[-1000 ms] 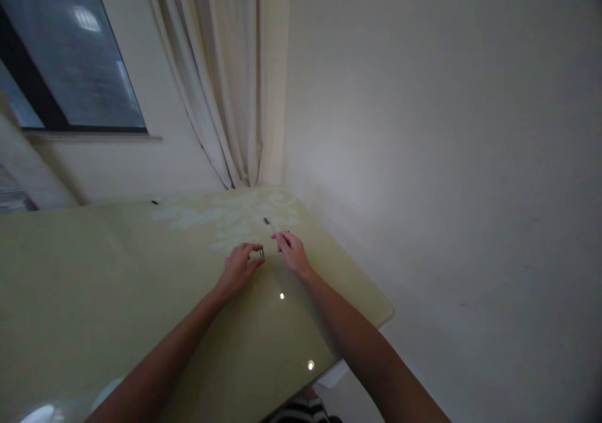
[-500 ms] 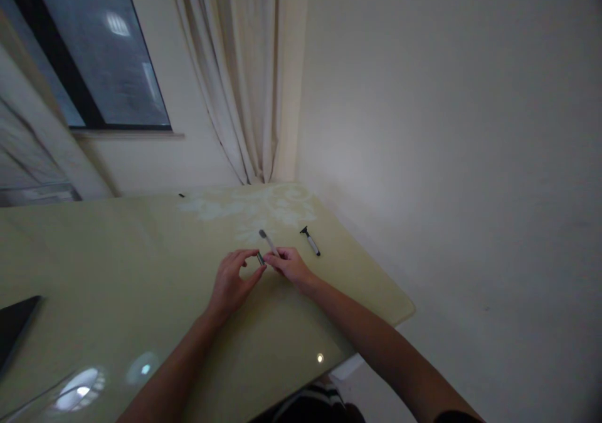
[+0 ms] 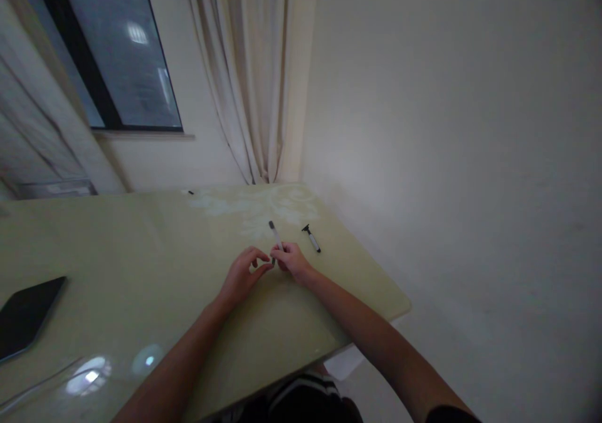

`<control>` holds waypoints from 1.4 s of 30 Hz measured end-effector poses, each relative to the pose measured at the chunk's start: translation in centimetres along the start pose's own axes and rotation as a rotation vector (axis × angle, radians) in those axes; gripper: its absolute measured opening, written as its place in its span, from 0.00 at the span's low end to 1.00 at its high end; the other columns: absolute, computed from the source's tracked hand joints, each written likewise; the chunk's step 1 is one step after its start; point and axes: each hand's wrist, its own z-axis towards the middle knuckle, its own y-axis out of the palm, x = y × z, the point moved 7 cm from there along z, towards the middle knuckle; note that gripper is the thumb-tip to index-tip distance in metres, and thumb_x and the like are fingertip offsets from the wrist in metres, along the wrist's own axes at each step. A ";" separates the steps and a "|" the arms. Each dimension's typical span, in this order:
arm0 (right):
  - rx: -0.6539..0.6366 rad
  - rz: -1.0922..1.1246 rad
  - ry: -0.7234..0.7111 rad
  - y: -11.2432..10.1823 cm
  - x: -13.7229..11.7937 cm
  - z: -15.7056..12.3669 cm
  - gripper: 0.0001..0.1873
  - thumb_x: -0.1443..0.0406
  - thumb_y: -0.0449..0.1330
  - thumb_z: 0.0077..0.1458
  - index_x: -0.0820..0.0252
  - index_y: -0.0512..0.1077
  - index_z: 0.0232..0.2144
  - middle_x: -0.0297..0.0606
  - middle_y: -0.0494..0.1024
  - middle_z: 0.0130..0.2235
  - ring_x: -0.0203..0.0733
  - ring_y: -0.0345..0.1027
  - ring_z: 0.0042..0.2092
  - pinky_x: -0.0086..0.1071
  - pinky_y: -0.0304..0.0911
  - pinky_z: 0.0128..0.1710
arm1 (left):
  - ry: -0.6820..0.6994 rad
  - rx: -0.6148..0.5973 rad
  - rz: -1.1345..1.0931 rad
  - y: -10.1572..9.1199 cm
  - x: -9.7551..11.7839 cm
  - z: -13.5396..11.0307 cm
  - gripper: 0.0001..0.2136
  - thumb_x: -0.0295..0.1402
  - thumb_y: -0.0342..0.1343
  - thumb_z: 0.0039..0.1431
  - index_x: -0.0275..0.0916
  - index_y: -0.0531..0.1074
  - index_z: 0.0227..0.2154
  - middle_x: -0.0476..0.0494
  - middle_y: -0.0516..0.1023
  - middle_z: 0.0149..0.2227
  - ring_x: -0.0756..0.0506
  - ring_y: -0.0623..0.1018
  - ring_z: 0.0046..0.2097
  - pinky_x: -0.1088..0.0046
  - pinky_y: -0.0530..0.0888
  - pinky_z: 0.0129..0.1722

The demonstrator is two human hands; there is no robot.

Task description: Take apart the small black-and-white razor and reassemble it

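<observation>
Left hand (image 3: 242, 275), right hand (image 3: 292, 261) meet, fingers pinched, seemingly touching.

Qty: 2x slim white dark-tipped markers – left marker (image 3: 276, 238), right marker (image 3: 312, 240). 1x small dark cap (image 3: 273, 262). 1x flat black slab (image 3: 28, 313). 1x glossy pale-green table (image 3: 117, 266). 2x bare hands: left hand (image 3: 241, 277), right hand (image 3: 293, 260).

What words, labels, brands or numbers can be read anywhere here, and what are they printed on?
No text can be read in this view.
The pen held in the right hand: any marking is too small and dim to read.
The small dark piece pinched by the left hand: no lettering shows.
The second pen lying on the table: too small to tell.
The flat dark slab at the left: its face shows no print.
</observation>
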 end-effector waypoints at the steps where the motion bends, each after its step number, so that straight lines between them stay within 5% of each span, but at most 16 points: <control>1: -0.021 -0.005 0.002 0.2 0.0 -0.1 0.15 0.55 0.68 0.44 0.59 0.71 0.26 0.22 0.60 0.16 0.29 0.48 0.19 0.28 0.42 0.20 | -0.017 0.011 -0.005 0.0 -0.1 0.0 0.08 0.40 0.62 0.61 0.42 0.76 0.39 0.47 0.78 0.37 0.47 0.72 0.34 0.69 0.72 0.36; 5: -0.049 -0.041 -0.007 0.6 0.1 0.0 0.18 0.53 0.69 0.43 0.61 0.75 0.28 0.23 0.62 0.17 0.30 0.50 0.19 0.28 0.42 0.21 | -0.013 -0.025 -0.046 0.4 0.4 0.1 0.18 0.38 0.62 0.60 0.44 0.74 0.53 0.45 0.77 0.43 0.48 0.72 0.34 0.70 0.73 0.36; 10: -0.073 -0.135 -0.082 0.2 -0.3 0.4 0.22 0.46 0.67 0.50 0.61 0.76 0.29 0.25 0.63 0.19 0.31 0.50 0.20 0.28 0.45 0.22 | -0.026 0.012 -0.084 -0.4 0.5 0.3 0.15 0.40 0.61 0.60 0.43 0.77 0.48 0.44 0.77 0.42 0.48 0.73 0.33 0.71 0.73 0.34; 14: -0.035 -0.478 -0.381 -0.7 -2.8 -0.7 0.29 0.46 0.49 0.67 0.60 0.80 0.35 0.34 0.71 0.25 0.37 0.62 0.28 0.30 0.55 0.31 | -0.123 0.123 -0.100 -1.8 -1.0 0.4 0.17 0.46 0.64 0.56 0.41 0.77 0.43 0.44 0.79 0.41 0.50 0.72 0.30 0.71 0.72 0.32; 19: -0.103 -0.890 -0.549 -0.1 -3.7 -2.0 0.19 0.53 0.54 0.69 0.55 0.82 0.42 0.40 0.81 0.38 0.44 0.71 0.39 0.32 0.58 0.39 | -0.180 0.157 -0.099 -2.4 -2.2 0.3 0.19 0.48 0.65 0.53 0.41 0.79 0.42 0.51 0.76 0.29 0.49 0.70 0.27 0.72 0.69 0.30; 26: -0.011 -0.838 -0.538 -1.1 -3.3 -1.4 0.22 0.51 0.52 0.70 0.56 0.82 0.45 0.40 0.81 0.37 0.43 0.70 0.38 0.32 0.58 0.38 | -0.174 0.163 -0.104 -2.8 -2.5 0.5 0.18 0.48 0.64 0.54 0.41 0.78 0.42 0.49 0.78 0.32 0.49 0.71 0.28 0.72 0.70 0.30; 32: -0.127 -0.808 -0.497 -1.1 -2.4 -1.3 0.22 0.50 0.54 0.68 0.55 0.83 0.42 0.38 0.82 0.35 0.42 0.70 0.34 0.31 0.58 0.35 | -0.183 0.173 -0.113 -3.6 -2.5 0.5 0.19 0.49 0.65 0.52 0.42 0.78 0.41 0.49 0.78 0.31 0.49 0.71 0.28 0.72 0.70 0.29; 42: -0.079 -0.722 -0.480 -1.6 -2.4 -0.7 0.20 0.52 0.57 0.66 0.56 0.84 0.42 0.39 0.83 0.36 0.43 0.71 0.35 0.31 0.60 0.37 | -0.173 0.130 -0.102 -3.1 -2.7 0.7 0.19 0.49 0.65 0.51 0.41 0.79 0.40 0.51 0.75 0.27 0.48 0.71 0.28 0.72 0.69 0.30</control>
